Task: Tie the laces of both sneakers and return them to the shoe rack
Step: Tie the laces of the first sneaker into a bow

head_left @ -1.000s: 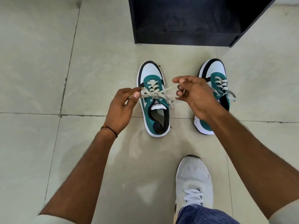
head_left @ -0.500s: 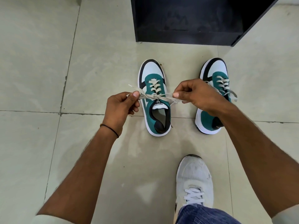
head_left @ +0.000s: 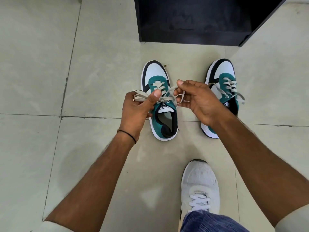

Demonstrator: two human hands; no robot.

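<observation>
You are mid-knot on the left teal-and-white suede sneaker (head_left: 160, 104) on the tiled floor (head_left: 50, 64), your left hand (head_left: 135, 111) and right hand (head_left: 199, 101) pinching its cream laces (head_left: 164, 98), while the right matching sneaker (head_left: 222, 76) lies untied before the black shoe rack (head_left: 192, 20).

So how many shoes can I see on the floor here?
3. One teal, white and black sneaker lies between the hands, its mate partly behind the right hand, and a white mesh shoe is worn nearest the camera. Others may be out of view.

Looks like a home entryway: pale tiled floor (head_left: 50, 64), low black shoe rack (head_left: 192, 19), a pair of sneakers (head_left: 157, 77) parked in front.
</observation>
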